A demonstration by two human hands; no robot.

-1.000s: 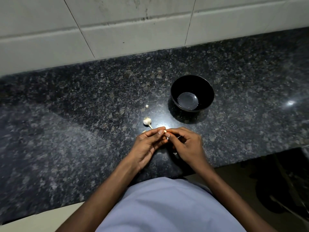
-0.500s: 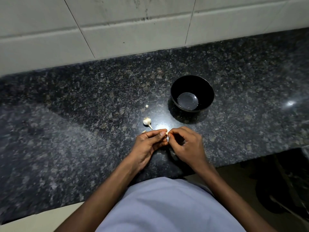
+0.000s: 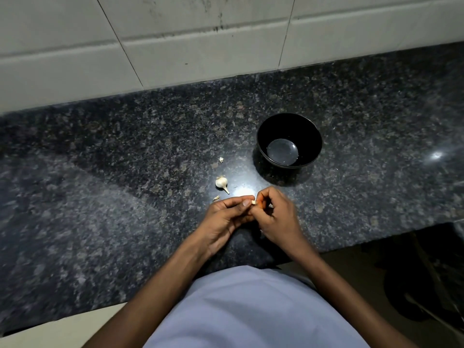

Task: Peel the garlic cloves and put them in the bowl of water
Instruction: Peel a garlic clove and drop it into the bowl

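Note:
My left hand [image 3: 227,217] and my right hand [image 3: 277,217] meet over the dark granite counter [image 3: 125,172], fingertips together. Between them both pinch a small garlic clove [image 3: 253,202], of which only a pale tip shows. A small garlic bulb with a stem [image 3: 221,182] lies on the counter just beyond my left hand. A black bowl [image 3: 311,136] with a little water in its bottom stands behind and to the right of my hands.
Two bits of garlic skin lie on the counter, one [image 3: 216,197] by my left fingertips and one [image 3: 221,159] farther back. A white tiled wall [image 3: 175,41] runs along the back. The counter's front edge drops to the floor at lower right.
My right hand's fingers have curled in tighter on the clove and shifted slightly; the left hand stays nearly still. Bowl and bulb have not moved.

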